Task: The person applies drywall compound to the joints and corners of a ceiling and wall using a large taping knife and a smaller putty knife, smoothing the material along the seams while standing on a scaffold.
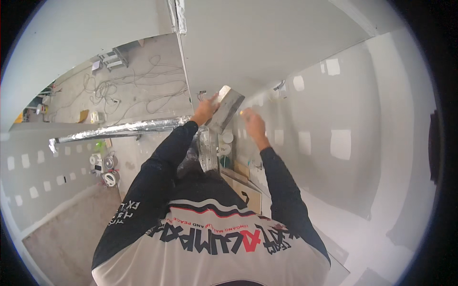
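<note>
My left hand point(205, 110) is closed around the side of a long metal mud pan point(224, 110), which it holds tilted in front of my body. The pan's walls look smeared with pale compound. Just right of the pan is my right hand point(255, 125), its fingers curled together. A small yellowish spot shows at those fingertips, but what they hold is too small and blurred to name. Right of my hands stands a grey drywall point(324, 119) with white filled patches point(340, 144).
A compound-splattered metal beam point(124, 128) runs off to the left, and a splattered metal platform point(208, 150) is below my hands. Buckets point(228, 138) stand beside it. Tangled cables point(102, 93) lie on the concrete floor, with several containers point(109, 178) at left.
</note>
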Demonstrator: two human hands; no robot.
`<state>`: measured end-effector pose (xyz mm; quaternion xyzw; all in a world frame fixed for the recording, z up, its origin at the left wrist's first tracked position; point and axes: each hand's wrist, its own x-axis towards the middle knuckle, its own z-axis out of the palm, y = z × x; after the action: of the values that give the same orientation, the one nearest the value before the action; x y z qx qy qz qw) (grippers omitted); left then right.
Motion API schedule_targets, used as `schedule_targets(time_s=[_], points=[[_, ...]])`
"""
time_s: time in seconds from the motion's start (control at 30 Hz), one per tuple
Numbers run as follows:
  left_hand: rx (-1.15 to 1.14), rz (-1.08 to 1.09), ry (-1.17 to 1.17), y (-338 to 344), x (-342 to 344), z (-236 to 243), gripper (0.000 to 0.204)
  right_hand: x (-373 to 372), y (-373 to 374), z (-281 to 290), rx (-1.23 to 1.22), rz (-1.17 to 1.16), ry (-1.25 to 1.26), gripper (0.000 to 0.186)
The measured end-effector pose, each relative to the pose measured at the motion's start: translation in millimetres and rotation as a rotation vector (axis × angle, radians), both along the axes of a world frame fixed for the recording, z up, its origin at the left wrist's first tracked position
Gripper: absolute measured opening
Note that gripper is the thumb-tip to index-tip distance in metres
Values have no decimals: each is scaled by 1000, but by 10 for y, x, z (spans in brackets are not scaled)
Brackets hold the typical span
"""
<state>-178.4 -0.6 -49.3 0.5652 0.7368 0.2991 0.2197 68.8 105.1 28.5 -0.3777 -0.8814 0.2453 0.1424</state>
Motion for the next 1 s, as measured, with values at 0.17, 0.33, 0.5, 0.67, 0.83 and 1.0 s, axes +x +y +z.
schedule_targets(time_s=[0.17, 0.33, 0.5, 0.67, 0.83, 1.0], points=[[216, 14, 54, -48, -118, 128, 58, -243, 129, 138, -34, -73, -148, 24], [-169, 136, -217, -30, -21, 394, 62, -103, 25, 6, -34, -62, -112, 25], [-114, 117, -282, 42, -96, 507, 62, 231, 527, 14, 72, -360, -165, 26], [197, 103, -305, -37, -12, 898, 50, 839, 314, -74, -148, -554, 241, 34], [394, -134, 33, -146, -105, 1364, 38, 1008, -266, 104, -922, -700, 665, 35], [376, -197, 148, -368, 60, 1094, 47, 876, -784, 213, -1133, -714, 711, 33]])
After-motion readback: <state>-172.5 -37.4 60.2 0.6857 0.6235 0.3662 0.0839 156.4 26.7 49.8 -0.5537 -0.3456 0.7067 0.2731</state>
